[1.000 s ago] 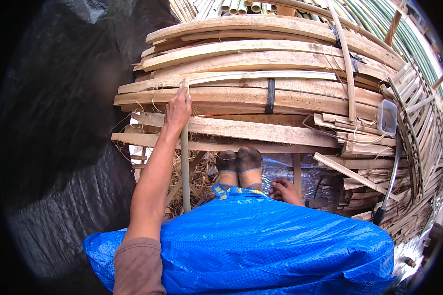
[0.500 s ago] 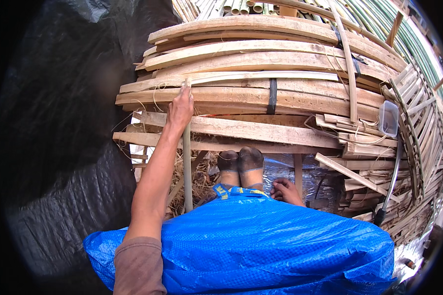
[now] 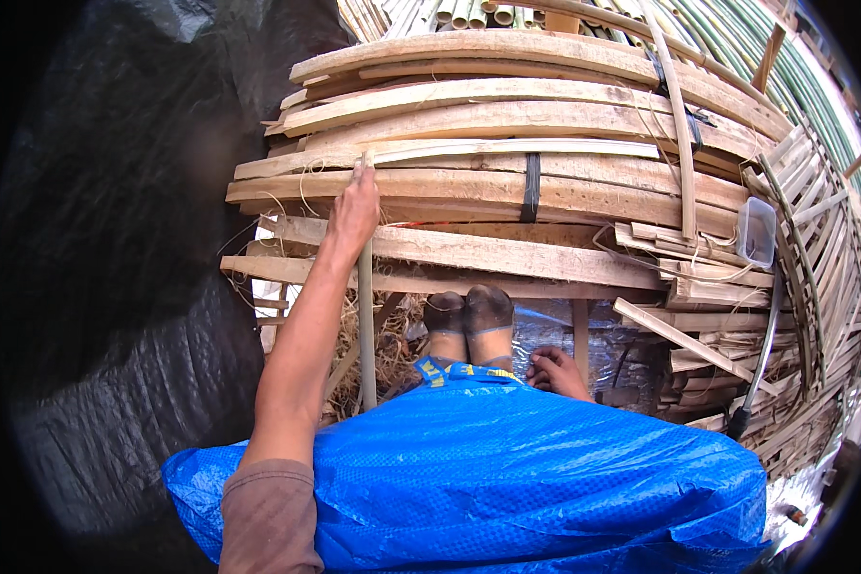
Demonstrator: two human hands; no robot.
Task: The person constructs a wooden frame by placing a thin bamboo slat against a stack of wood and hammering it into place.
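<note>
My left hand [image 3: 356, 209] reaches out over the wooden beams and is closed around a narrow greenish bamboo strip [image 3: 366, 325]. The strip runs from the hand back toward my lap, and its near end is hidden by the blue sheet [image 3: 507, 459] over my legs. Its far end pokes out past my fingertips, against a pale thin slat [image 3: 507, 146] lying across the beams. Beside my knees, at the edge of the sheet, rests my right hand [image 3: 557, 372] with its fingers curled in and nothing visible in them.
Long wooden beams [image 3: 517, 251] lie crosswise ahead, some bound with black tape [image 3: 531, 187]. To the right are a clear plastic container [image 3: 756, 232], a long-bladed tool [image 3: 767, 354] and stacked split slats [image 3: 708, 320]. Black sheeting [image 3: 153, 287] covers the left; bamboo poles [image 3: 737, 38] lie far right.
Almost nothing differs. The view has shifted very slightly; my left hand keeps its grip on the bamboo strip, and my right hand stays where it was.
</note>
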